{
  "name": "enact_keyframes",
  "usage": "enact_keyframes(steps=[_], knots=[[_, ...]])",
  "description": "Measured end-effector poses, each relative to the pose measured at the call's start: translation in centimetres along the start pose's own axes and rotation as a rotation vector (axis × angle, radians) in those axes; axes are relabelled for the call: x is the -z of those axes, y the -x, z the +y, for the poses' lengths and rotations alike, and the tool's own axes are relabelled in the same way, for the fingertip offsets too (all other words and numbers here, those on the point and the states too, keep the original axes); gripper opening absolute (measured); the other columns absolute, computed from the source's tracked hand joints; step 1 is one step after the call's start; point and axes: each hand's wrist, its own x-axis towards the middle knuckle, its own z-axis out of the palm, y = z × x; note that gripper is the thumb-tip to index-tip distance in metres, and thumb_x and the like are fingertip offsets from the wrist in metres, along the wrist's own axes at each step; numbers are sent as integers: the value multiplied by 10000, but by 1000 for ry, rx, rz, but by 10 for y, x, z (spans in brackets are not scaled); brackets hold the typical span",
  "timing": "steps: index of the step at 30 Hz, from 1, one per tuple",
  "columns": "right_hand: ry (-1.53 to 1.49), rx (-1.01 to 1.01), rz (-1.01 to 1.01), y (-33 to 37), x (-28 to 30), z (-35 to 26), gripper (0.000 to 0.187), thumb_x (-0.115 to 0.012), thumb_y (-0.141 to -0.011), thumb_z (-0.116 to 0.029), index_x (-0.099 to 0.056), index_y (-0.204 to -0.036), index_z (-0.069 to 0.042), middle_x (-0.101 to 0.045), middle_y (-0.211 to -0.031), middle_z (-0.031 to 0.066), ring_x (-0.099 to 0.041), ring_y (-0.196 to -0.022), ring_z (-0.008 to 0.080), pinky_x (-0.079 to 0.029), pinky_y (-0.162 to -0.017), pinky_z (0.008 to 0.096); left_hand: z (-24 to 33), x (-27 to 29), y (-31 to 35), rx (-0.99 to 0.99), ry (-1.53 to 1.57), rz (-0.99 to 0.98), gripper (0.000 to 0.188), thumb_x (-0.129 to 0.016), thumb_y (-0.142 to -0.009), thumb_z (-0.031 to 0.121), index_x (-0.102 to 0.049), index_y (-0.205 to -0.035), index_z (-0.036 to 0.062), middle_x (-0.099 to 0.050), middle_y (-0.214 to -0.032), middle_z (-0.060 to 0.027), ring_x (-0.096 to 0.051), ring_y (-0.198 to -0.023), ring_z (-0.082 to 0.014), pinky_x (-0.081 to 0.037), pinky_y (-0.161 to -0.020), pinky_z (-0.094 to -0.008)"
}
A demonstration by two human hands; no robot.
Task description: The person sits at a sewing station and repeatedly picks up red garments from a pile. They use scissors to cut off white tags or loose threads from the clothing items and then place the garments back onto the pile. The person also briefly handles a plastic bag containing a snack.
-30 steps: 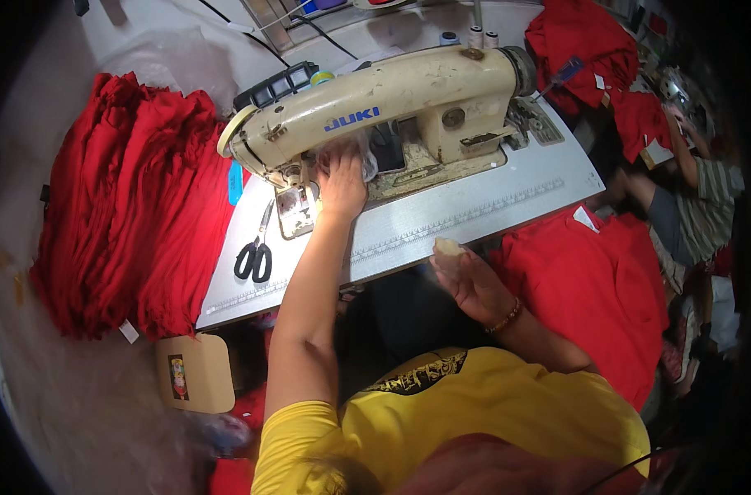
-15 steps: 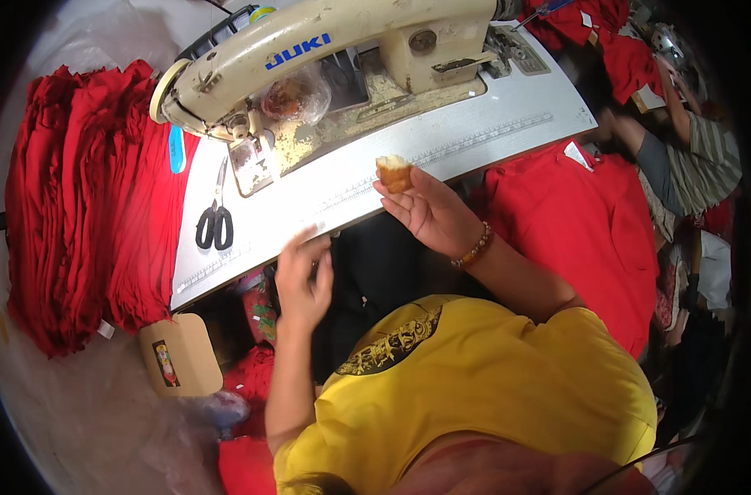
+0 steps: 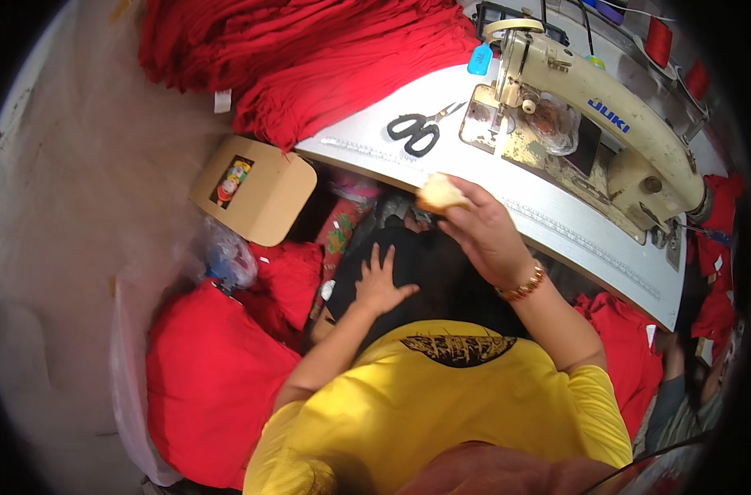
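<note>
Between the fingers of my right hand [image 3: 489, 235] is a bitten piece of bread [image 3: 441, 195], with a pale inside and a browned crust. It hangs over the front edge of the white table, and a beaded bracelet circles that wrist. My left hand [image 3: 381, 283] rests with fingers spread on the black cloth over my lap [image 3: 425, 256]. On the table, black-handled scissors [image 3: 417, 134] lie beyond the bread. To their right stands a cream sewing machine [image 3: 615, 107], its paint worn, with a clear plastic bag [image 3: 554, 124] on its bed.
Red garments [image 3: 326, 58] are heaped at the table's far left. An open cardboard box [image 3: 264, 194] stands below them, beside a large red bundle [image 3: 210, 379]. More red cloth [image 3: 615, 346] hangs at the right, where another person's arm [image 3: 673, 371] shows. Red thread spools [image 3: 658, 43] stand behind the machine.
My view has swung left, so the machine now appears further right. My left hand has gone from near the table edge down to my lap. The bread stays in my right hand.
</note>
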Motion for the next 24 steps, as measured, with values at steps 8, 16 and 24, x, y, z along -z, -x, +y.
enact_keyframes(steps=[8,16,24], knots=[[195,-12,-226,-19,-35,23,504,-621,-852,59,-452,-1324,10,-529,-1307,106,-520,-1197,187,-420,-1025,322,11,15,-37,63,-3,-51,1071,-735,-709,551,-124,-1525,222,29,-1589,-112,-136,-1405,-471,-324,-1020,-643],[369,-144,-649,-16,-110,2,665,-687,-707,153,-468,-1311,-22,-560,-1270,88,-548,-1180,211,-435,-1033,371,23,24,-46,0,38,-52,1062,-738,-710,542,-134,-1522,222,11,-1586,-114,-144,-1403,-470,-323,-1022,-642],[-24,-430,-917,-12,-137,-6,681,-782,-773,-106,-442,-1355,-13,-541,-1302,75,-525,-1204,199,-440,-1000,342,25,17,-36,-12,64,-66,1052,-741,-710,532,-144,-1520,223,-7,-1584,-116,-151,-1401,-468,-322,-1023,-641]])
